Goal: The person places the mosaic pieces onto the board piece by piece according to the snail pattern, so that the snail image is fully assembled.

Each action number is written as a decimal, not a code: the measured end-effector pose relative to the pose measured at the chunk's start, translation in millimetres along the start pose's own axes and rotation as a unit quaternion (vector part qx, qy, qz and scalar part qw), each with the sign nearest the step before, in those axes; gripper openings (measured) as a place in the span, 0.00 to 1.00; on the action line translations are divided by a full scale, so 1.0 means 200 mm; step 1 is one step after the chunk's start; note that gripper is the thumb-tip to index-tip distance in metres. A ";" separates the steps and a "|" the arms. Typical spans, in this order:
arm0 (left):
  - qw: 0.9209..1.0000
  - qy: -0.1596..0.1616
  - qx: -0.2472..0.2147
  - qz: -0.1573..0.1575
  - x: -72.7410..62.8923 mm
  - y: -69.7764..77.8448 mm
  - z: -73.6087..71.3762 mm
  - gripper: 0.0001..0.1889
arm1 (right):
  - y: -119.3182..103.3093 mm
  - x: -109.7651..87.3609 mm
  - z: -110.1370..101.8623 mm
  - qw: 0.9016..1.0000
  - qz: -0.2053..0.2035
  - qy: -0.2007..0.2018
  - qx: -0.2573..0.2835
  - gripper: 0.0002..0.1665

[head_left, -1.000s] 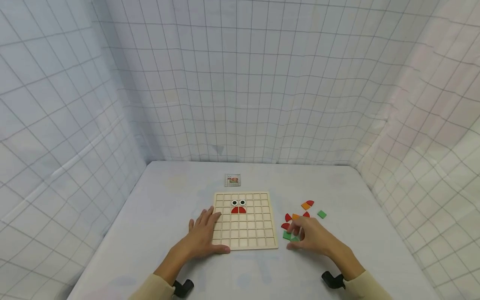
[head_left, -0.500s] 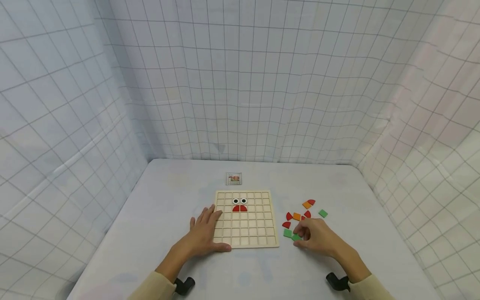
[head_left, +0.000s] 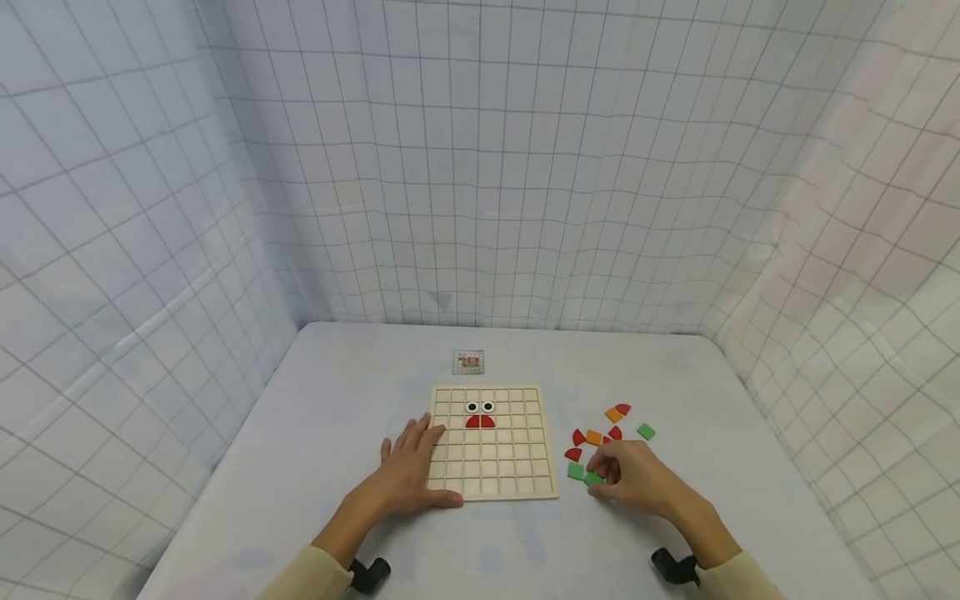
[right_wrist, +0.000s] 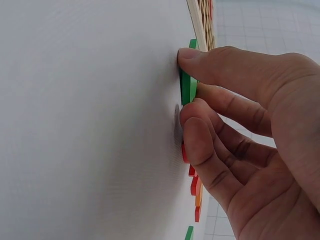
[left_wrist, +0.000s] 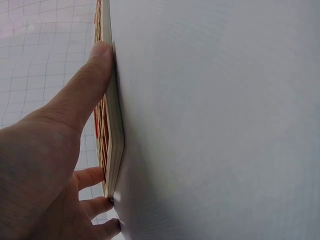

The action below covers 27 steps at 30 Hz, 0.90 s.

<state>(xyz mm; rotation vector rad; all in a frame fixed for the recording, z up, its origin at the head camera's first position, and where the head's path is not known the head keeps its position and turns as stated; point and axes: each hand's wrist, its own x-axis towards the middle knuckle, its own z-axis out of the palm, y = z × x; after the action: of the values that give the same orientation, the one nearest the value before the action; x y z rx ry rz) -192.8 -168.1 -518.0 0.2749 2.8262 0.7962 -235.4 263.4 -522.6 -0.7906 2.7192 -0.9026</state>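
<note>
Thumb and finger of the right grip pinched a green tile in the head view; whether it had left the worktop could not be told. A second green tile lay just left of that pinch. Loose red quarter-circles and orange tiles lay beyond it, with a third green tile past the knuckles. The gridded board lay left of the right grip, carrying two eye pieces and a pair of fitted red quarter-circles. The left grip was released, its fingers extended at the board's left side.

In the left wrist view, the left thumb lay along the board's near edge, grasping nothing. Light, steady contact appeared sufficient to prevent sliding.

In the right wrist view, the thumb bore on the pinched tile near the worktop. For sound execution, the tile was best held by opposite edges and raised straight, clear of its neighbour, before any sideways travel.
</note>
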 end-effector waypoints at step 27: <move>1.000 -0.001 0.003 -0.004 0.00 0.00 0.00 0.68 | -0.09 0.13 0.00 0.996 -0.067 0.056 -0.011 0.15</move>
<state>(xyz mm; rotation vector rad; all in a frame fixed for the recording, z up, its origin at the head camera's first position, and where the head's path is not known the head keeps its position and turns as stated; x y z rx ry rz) -192.7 -167.9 -518.9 0.2655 2.8269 0.7868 -249.8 237.1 -510.7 -0.9643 2.8037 -0.9734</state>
